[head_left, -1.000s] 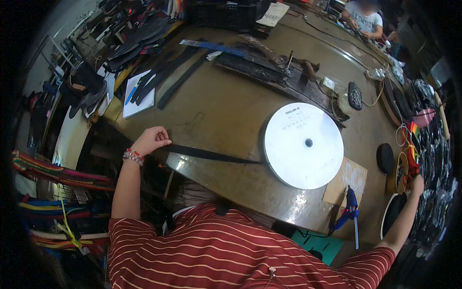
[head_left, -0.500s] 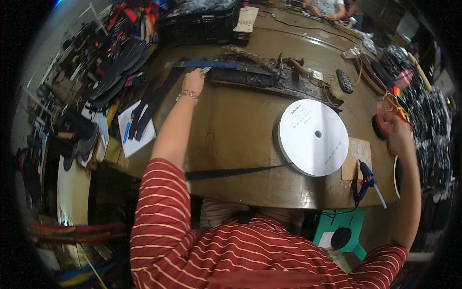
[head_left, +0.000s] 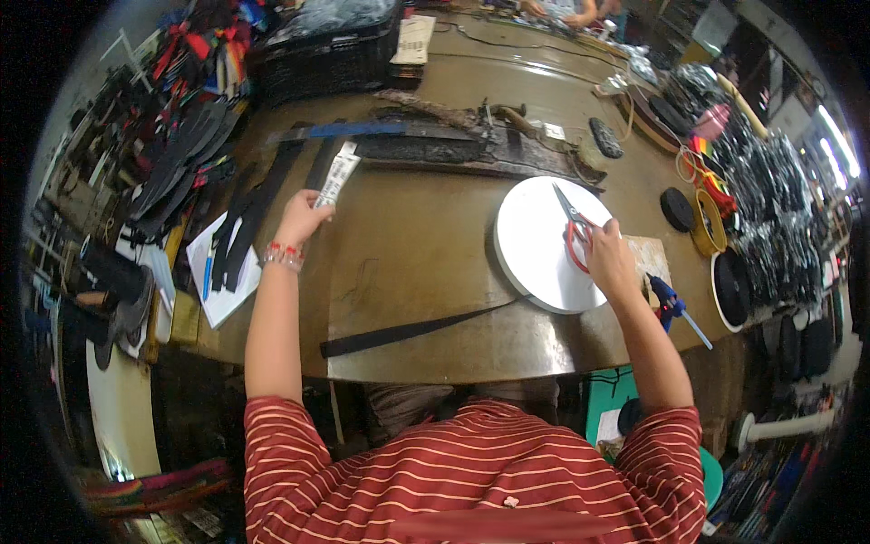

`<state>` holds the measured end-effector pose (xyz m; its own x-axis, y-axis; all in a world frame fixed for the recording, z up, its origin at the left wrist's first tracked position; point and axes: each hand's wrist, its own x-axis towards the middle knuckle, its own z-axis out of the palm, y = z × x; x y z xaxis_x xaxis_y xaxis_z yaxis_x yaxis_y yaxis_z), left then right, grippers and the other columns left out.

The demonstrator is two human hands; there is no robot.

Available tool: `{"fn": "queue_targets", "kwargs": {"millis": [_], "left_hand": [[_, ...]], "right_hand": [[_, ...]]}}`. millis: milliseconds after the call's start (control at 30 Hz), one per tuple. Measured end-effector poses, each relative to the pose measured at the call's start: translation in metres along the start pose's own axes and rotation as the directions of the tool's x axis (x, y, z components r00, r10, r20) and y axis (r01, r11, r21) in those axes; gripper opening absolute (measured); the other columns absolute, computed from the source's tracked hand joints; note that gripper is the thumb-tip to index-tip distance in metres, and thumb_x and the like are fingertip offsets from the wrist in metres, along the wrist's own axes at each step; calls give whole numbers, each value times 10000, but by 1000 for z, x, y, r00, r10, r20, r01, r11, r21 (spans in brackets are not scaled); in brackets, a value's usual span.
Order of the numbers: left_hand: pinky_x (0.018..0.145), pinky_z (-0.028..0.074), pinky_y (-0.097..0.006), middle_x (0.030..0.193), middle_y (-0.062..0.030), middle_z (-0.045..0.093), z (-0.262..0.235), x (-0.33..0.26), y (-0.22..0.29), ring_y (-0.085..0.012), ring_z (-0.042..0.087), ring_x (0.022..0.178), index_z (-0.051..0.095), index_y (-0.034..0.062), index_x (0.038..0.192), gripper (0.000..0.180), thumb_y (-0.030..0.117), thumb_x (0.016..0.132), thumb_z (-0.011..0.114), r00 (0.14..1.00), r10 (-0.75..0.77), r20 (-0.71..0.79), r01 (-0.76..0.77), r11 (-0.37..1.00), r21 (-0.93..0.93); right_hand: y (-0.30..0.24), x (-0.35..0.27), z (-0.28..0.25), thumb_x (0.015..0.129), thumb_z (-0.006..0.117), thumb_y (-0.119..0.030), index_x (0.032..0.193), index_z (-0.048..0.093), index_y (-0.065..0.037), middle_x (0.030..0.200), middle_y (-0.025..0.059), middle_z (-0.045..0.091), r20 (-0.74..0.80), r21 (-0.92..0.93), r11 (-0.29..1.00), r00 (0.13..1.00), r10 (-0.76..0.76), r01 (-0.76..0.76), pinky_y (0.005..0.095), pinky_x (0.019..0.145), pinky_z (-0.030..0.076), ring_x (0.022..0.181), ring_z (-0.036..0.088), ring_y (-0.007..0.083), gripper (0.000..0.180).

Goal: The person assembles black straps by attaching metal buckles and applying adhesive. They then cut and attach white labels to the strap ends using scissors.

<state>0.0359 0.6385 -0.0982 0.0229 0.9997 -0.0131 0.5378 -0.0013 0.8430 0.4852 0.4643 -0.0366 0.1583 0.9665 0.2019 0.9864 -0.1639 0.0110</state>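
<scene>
My left hand [head_left: 304, 218] pinches the lower end of a short white printed strip [head_left: 339, 172], like a label or piece of tape, above the table's left side. My right hand [head_left: 612, 261] grips scissors [head_left: 575, 227] by the red handles; the blades point away from me over a white reel [head_left: 533, 258] lying flat. From the reel's near side a black strap [head_left: 408, 336] runs left, its cut end near the front edge. Beyond my left hand, more black straps [head_left: 267, 213] lie over white paper [head_left: 222, 290] with a blue pen [head_left: 207, 275].
A dark, worn wooden board [head_left: 444, 150] with a blue strip [head_left: 353, 130] lies across the far side. A blue glue gun [head_left: 667, 297] sits near the front right. Yellow tape roll [head_left: 710, 224] and packed black bundles [head_left: 779, 227] stand right. A black crate [head_left: 317, 59] is far left; another person's hands [head_left: 575, 16] are far off.
My right hand has come in from the right side to above the reel, holding scissors. My left hand has drawn back from the board with the white strip. The whole view has shifted slightly.
</scene>
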Motion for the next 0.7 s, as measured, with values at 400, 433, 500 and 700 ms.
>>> {"fn": "queue_targets", "kwargs": {"millis": [400, 433, 500, 700], "left_hand": [[802, 458, -255, 994, -45, 562, 112, -121, 93, -111, 548, 903, 482, -6, 1129, 352, 124, 836, 626, 850, 337, 404, -82, 843, -531], [824, 456, -254, 1016, -42, 555, 116, -116, 95, -116, 547, 929, 481, 0, 1142, 333, 123, 858, 603, 839, 354, 412, -36, 793, -608], [834, 469, -276, 1068, -45, 577, 124, -104, 98, -126, 560, 980, 472, 6, 1196, 320, 164, 920, 517, 821, 312, 478, 186, 644, -742], [812, 490, -281, 1044, -61, 613, 142, -76, 96, -123, 593, 939, 511, -17, 1169, 298, 162, 932, 498, 748, 392, 536, 246, 587, -771]], "right_hand": [[-129, 12, 27, 818, 656, -126, 927, 577, 9, 757, 26, 618, 58, 993, -93, 981, -183, -76, 214, 552, 450, 636, 553, 74, 191], [-126, 13, 30, 824, 646, -109, 930, 578, 7, 755, 21, 616, 82, 984, -145, 984, -155, -105, 212, 545, 445, 627, 544, 69, 171], [-118, 18, 34, 842, 608, -67, 946, 581, 6, 767, 30, 626, 33, 987, -150, 981, -192, -63, 214, 543, 446, 634, 560, 76, 130], [-107, 24, 44, 830, 617, -80, 991, 576, 6, 804, 42, 631, 64, 971, -223, 992, -112, -88, 215, 592, 437, 668, 565, 99, 187]]}}
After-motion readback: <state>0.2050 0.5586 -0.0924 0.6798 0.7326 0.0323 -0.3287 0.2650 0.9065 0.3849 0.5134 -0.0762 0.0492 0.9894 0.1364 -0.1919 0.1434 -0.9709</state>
